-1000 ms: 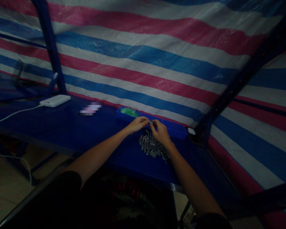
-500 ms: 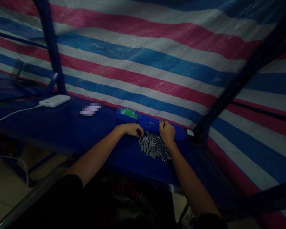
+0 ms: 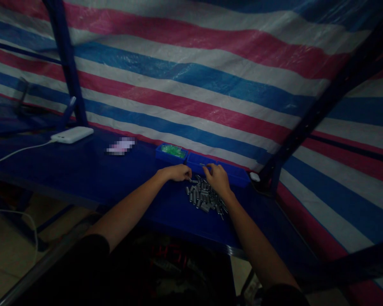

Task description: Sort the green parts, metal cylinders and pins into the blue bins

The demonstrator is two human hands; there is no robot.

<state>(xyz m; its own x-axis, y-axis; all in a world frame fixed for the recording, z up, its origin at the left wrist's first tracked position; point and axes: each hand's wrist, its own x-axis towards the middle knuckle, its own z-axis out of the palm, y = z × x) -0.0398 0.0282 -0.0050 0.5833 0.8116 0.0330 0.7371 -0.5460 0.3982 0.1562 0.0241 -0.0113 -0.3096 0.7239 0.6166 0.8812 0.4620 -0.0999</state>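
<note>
A heap of small grey metal cylinders lies on the blue bench. My left hand rests at the heap's upper left edge, fingers curled in a pinch on one small cylinder. My right hand hovers over the heap's top, fingers bent and slightly apart; whether it holds a piece I cannot make out. Just behind both hands stand a blue tray with green parts and a second blue tray.
A white power bank with a cable lies at the bench's far left, a small pale packet beside it. A striped tarpaulin hangs behind. Dark blue frame posts rise left and right. A small white round object sits by the right post.
Both hands had met above the heap, then parted. My right hand went to the blue tray and has come back over the heap. My left hand dropped to the heap's edge.
</note>
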